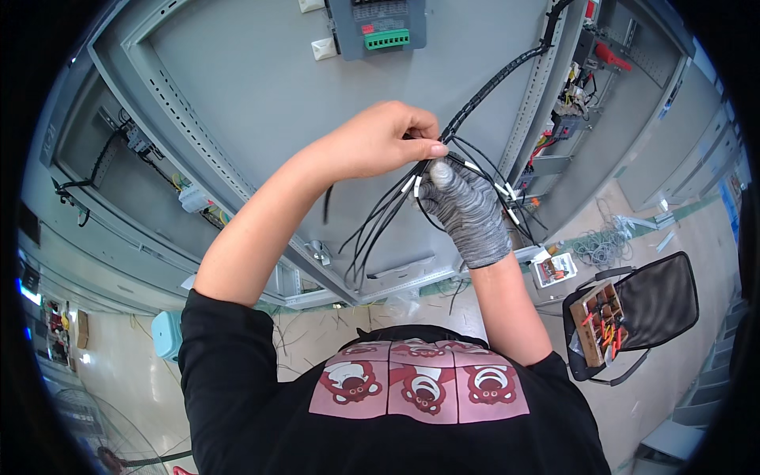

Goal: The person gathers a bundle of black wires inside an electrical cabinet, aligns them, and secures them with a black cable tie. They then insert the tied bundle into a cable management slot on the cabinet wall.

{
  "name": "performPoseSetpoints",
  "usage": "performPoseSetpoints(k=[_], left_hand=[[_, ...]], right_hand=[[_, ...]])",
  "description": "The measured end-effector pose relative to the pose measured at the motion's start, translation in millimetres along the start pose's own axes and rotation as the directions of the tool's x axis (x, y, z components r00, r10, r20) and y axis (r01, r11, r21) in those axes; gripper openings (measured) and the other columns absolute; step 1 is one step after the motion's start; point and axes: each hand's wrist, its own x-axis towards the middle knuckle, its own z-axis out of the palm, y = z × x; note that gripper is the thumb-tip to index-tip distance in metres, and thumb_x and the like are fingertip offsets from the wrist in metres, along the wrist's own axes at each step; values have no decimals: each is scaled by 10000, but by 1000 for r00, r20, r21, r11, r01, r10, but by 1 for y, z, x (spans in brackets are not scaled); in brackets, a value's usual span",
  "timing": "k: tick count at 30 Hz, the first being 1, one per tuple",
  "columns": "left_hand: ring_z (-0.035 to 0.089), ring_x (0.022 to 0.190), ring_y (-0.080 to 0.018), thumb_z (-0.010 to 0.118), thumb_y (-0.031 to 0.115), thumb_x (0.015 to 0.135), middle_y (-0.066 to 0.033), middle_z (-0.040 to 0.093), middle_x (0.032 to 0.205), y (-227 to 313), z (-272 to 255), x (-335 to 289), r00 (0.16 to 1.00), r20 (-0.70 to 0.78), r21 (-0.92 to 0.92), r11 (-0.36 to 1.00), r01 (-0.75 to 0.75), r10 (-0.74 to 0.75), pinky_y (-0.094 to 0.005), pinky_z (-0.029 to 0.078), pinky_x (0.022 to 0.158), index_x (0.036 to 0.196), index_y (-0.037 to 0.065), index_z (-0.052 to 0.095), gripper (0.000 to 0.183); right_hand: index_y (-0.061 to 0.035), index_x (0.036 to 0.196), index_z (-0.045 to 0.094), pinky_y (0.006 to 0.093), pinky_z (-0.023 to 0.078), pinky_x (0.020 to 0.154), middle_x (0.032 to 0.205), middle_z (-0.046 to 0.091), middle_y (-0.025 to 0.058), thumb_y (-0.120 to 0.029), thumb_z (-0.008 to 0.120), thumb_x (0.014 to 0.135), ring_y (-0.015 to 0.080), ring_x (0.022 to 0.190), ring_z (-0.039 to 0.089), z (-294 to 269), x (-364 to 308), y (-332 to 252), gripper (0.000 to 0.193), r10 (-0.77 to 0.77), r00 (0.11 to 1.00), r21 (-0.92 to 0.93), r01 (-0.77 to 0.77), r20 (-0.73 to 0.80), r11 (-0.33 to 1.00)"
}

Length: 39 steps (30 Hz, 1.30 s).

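We have both hands up in front of the open grey cabinet [261, 87], and the work sits right between them: a bundle of black wires [380, 218] with white sleeves near their ends. Our left hand [380, 142], bare, is closed in a pinch, thumb and forefinger nipping the strands just where they fan out. Our right hand [469, 212], in a grey knit glove, is curled around the same bundle from below, one fingertip pointing up beside the pinch. As we judge it, the sorting is partway: several wires carry their white sleeves, the thick black cable [495, 75] already runs up to the cabinet's slotted rail [532, 95], yet the loose ends dangle free below our hands, joined to nothing that we can see. Room to move looks fair ahead, the flat panel being bare between the hands and the small grey unit with a green strip [378, 28] far up. To the right it tightens, with wired parts [571, 99] crowding the cabinet wall. Down on the floor [681, 237], the open tool bag [629, 313] lies well apart on the right.
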Motion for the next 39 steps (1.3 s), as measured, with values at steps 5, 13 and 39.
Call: performPoseSetpoints(k=[5, 13, 39], left_hand=[[444, 615, -71, 693, 228, 896, 14, 522, 631, -7, 17, 3, 996, -80, -85, 996, 28, -34, -254, 379, 577, 762, 16, 585, 272], [437, 598, -65, 661, 234, 921, 19, 520, 629, -5, 36, -6, 976, -98, -206, 964, 170, -193, -249, 368, 555, 783, 13, 548, 284], [348, 546, -16, 618, 263, 948, 75, 505, 684, -50, 66, 19, 976, 143, -659, 752, -29, 163, -196, 249, 486, 875, 85, 579, 196]], right_hand=[[-10, 1002, 650, 245, 512, 629, 787, 649, 42, -209, 702, 893, 112, 700, 609, -10, -5, -1, 233, -14, 995, -326, 45, 98, 944], [-64, 971, 637, 231, 415, 528, 679, 573, -6, -249, 512, 1009, 62, 564, 502, -12, -56, 23, 226, -95, 995, -659, 82, 15, 747], [-33, 1059, 624, 219, 356, 433, 562, 540, 29, -382, 450, 1027, 90, 419, 457, 51, -146, 115, 391, -185, 888, -334, 39, -420, 942]])
